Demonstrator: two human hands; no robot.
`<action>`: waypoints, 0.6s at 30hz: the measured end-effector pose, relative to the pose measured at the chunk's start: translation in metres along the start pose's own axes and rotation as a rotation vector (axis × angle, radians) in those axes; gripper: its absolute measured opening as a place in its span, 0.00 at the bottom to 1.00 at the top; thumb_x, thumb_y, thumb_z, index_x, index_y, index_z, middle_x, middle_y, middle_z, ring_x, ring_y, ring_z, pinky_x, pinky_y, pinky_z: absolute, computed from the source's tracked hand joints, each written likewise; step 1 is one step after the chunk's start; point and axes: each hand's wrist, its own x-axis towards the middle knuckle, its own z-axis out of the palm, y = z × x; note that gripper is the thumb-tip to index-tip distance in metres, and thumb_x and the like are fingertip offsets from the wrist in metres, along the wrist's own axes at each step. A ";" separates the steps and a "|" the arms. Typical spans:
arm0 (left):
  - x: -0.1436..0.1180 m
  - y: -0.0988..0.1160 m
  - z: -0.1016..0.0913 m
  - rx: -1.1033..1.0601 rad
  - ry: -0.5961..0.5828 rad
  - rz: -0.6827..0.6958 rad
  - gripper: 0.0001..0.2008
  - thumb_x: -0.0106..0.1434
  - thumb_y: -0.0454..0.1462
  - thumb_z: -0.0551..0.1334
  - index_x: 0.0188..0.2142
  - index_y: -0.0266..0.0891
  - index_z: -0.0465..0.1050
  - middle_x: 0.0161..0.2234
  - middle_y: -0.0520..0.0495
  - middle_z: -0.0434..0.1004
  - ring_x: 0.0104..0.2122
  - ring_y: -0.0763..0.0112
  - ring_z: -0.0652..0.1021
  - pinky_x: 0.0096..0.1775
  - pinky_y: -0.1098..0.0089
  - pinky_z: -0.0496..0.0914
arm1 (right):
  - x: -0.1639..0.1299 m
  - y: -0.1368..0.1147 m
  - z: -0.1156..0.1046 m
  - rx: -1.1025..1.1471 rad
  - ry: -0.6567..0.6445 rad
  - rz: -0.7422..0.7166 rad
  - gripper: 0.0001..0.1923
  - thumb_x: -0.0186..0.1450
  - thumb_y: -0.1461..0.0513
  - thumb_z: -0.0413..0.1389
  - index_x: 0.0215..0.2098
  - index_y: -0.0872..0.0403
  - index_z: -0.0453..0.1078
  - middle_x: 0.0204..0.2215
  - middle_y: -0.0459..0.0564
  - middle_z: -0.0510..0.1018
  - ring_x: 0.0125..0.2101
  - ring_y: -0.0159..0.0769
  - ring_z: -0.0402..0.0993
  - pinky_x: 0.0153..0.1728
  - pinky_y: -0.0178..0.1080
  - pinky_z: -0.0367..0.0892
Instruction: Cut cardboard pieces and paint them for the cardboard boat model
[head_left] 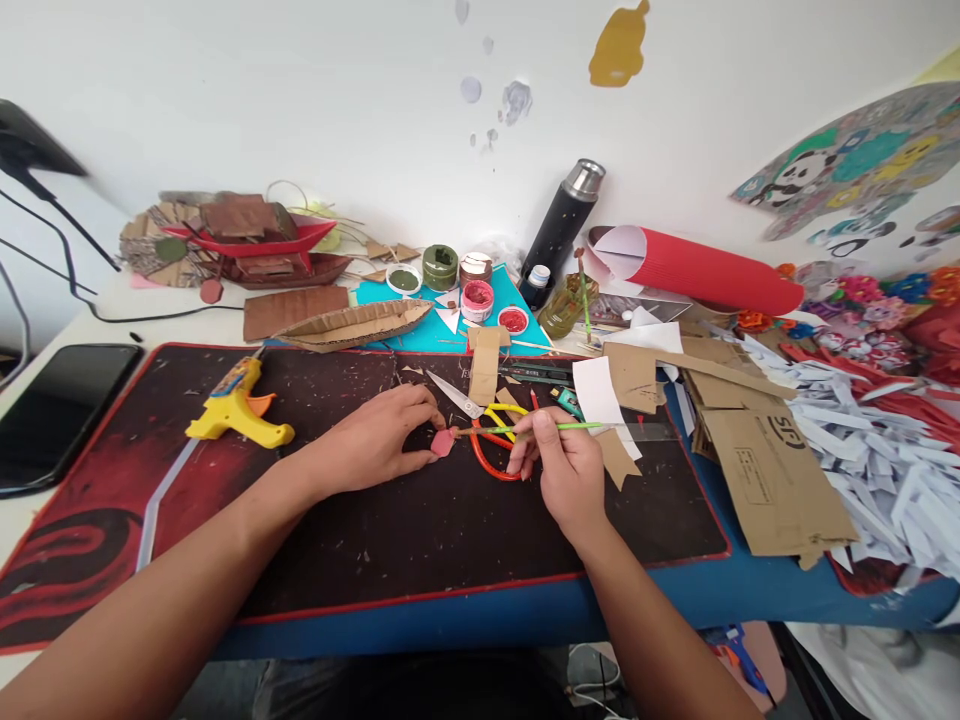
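Observation:
In my right hand [562, 465] is a thin green paintbrush [495, 429], pinched near its middle. Its bristle end points left and meets a small pink-red piece [442, 443]. My left hand [397, 430] has thumb and fingertips closed on that piece at its left edge. Scissors with red and yellow handles [491, 462] lie just behind and partly under my right hand. A cardboard strip [486, 368] rests by the blades. Farther back stand an open pink-red paint jar [477, 300] and its paint-smeared lid [513, 320].
A yellow glue gun [240, 410] lies on the dark mat at left, near a phone [64, 410]. Behind sit a cardboard boat hull [356, 325], red model boats [262, 240] and a black flask [559, 225]. Cardboard sheets [757, 470] and white paper strips [862, 450] pile at right.

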 end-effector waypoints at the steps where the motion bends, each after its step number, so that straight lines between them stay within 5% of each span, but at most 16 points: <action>1: 0.000 0.000 0.000 0.001 0.000 -0.002 0.11 0.72 0.44 0.65 0.50 0.43 0.78 0.51 0.42 0.77 0.51 0.54 0.79 0.54 0.55 0.74 | 0.000 0.000 0.000 -0.005 -0.003 0.001 0.27 0.77 0.40 0.57 0.35 0.52 0.76 0.20 0.45 0.79 0.18 0.33 0.77 0.18 0.32 0.71; 18: 0.001 0.002 0.000 -0.015 -0.005 -0.012 0.12 0.72 0.44 0.65 0.51 0.43 0.77 0.51 0.42 0.77 0.53 0.54 0.79 0.56 0.56 0.73 | -0.008 0.003 -0.004 -0.030 -0.029 0.001 0.26 0.79 0.41 0.56 0.35 0.52 0.77 0.19 0.45 0.79 0.18 0.34 0.78 0.18 0.32 0.69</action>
